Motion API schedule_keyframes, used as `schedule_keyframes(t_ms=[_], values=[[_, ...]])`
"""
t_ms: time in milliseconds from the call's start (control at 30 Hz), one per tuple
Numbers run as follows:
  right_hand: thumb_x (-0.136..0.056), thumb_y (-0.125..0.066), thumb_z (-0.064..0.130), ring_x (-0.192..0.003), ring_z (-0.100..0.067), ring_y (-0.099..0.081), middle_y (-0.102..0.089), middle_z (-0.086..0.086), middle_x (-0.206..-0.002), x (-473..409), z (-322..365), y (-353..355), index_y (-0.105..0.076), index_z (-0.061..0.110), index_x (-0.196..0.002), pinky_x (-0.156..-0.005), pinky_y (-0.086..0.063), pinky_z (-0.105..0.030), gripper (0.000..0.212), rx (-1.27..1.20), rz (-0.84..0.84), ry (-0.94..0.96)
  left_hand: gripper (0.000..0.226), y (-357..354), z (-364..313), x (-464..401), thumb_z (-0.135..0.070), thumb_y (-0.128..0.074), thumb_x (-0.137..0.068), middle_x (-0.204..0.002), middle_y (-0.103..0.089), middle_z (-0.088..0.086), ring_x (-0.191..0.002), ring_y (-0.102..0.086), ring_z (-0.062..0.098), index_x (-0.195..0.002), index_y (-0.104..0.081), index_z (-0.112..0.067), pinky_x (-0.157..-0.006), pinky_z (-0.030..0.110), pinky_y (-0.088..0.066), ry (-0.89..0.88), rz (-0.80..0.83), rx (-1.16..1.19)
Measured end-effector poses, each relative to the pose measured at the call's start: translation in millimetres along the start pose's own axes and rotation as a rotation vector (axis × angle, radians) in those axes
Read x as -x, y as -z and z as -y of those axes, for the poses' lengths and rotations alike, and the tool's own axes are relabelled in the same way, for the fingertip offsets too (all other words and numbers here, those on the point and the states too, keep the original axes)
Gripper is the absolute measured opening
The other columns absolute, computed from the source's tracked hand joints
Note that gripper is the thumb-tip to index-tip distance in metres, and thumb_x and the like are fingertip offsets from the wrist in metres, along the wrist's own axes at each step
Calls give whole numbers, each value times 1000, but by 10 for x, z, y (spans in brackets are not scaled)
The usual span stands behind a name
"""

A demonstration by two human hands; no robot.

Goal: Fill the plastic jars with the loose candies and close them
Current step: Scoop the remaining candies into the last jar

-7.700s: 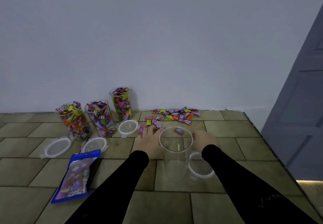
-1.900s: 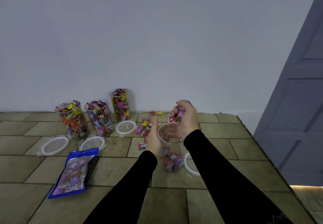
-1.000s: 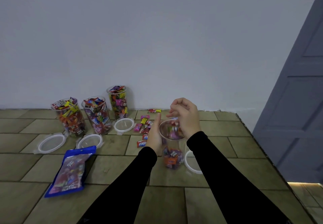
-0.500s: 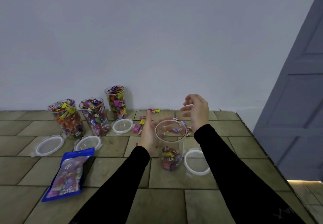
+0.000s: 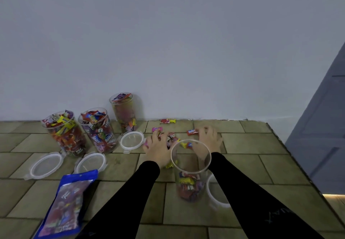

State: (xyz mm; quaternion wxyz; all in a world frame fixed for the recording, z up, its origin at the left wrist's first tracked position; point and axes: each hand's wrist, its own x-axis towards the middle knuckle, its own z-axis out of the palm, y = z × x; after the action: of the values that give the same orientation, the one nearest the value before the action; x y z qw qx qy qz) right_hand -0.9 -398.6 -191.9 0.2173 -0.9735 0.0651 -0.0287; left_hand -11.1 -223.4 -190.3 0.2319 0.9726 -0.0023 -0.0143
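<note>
Both hands (image 5: 158, 146) (image 5: 210, 141) lie spread, fingers apart, on loose candies (image 5: 172, 136).
Upright open jar (image 5: 190, 169) on tiled floor (image 5: 242, 164) by white wall (image 5: 168, 43).

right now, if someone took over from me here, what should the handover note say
Left hand: fingers spread flat over the loose wrapped candies on the tiled surface; no grip visible.
Right hand: flat, beside a red candy.
Clear plastic jar in front: open, only its bottom filled; its white-rimmed lid lies beside it.
Three full jars at left stand open, with three lids lying in front of them.
Left: gather remaining candies, fill this jar, close all four.
</note>
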Motion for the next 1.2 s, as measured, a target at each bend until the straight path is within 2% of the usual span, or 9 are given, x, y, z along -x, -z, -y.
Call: schedule_keyframes(t_ms=[133, 433, 600, 767, 867, 933, 1067, 1167, 1200], values=[[-92, -35, 64, -146, -35, 11, 0, -13, -159, -156, -40, -160, -18, 33, -149, -110, -5, -65, 67, 38, 117, -60, 67, -49, -33, -179, -67, -29, -93, -161, -5, 6, -147, -1, 31, -151, -19, -35, -115, 57, -6, -4, 22, -146], [-96, -33, 56, -147, -30, 9, -1, -4, -160, -539, 121, -371, -25, 29, -148, -111, -11, -62, 59, 115, 116, 238, 64, -135, 26, -751, -61, -24, -97, -163, 1, 4, -148, -2, 32, -153, -8, -37, -114, 56, -5, -32, 26, -240], [-97, -32, 54, -146, -27, -4, -10, -2, -158, -789, 200, -466, -27, 31, -147, -109, -15, -60, 56, 148, 88, 274, 58, -170, 103, -1023, -55, -25, -99, -160, -12, 0, -144, -15, 28, -153, -16, -34, -112, 53, -12, -62, -4, -216], [-88, -22, 56, -124, -23, -37, -44, -2, -132, -859, 223, -524, -50, 28, -127, -92, -31, -42, 55, 165, -85, 285, 53, -251, 129, -1097, -51, -30, -100, -148, -32, 0, -130, -31, 26, -146, -33, -26, -106, 47, -24, -90, -137, -217], [-92, -40, 47, -109, -25, -46, -53, -3, -111, -874, 219, -574, -56, 21, -103, -83, -35, -38, 33, 91, -128, 303, 56, -314, 162, -1127, -54, -26, -93, -124, -50, 8, -113, -43, 30, -123, -56, -17, -96, 42, -34, -122, -208, -163], [-89, -33, 51, -100, -26, -50, -58, -3, -102, -859, 223, -582, -56, 20, -95, -82, -40, -39, 40, 50, -127, 295, 61, -385, 189, -1165, -55, -19, -88, -108, -56, 10, -102, -48, 33, -106, -61, -14, -89, 42, -35, -159, -232, -165], [-94, -39, 44, -90, -32, -56, -65, -8, -93, -785, 230, -562, -60, 13, -90, -75, -41, -38, 38, -10, -155, 318, 57, -398, 213, -1196, -42, -17, -93, -93, -61, 12, -89, -54, 33, -97, -64, -11, -77, 39, -27, -185, -68, -281], [-99, -42, 36, -91, -36, -60, -69, -16, -93, -722, 249, -493, -64, 8, -91, -70, -41, -39, 37, 28, -144, 328, 60, -333, 128, -1153, -38, -16, -94, -83, -64, 8, -75, -59, 28, -92, -70, -10, -67, 39, -38, -159, 49, -321], [-100, -40, 35, -92, -37, -61, -69, -17, -94, -699, 256, -460, -65, 8, -92, -69, -41, -38, 38, 44, -126, 317, 61, -279, 64, -1087, -39, -15, -93, -89, -64, 11, -80, -61, 29, -98, -67, -8, -69, 36, -42, -151, 82, -306]])
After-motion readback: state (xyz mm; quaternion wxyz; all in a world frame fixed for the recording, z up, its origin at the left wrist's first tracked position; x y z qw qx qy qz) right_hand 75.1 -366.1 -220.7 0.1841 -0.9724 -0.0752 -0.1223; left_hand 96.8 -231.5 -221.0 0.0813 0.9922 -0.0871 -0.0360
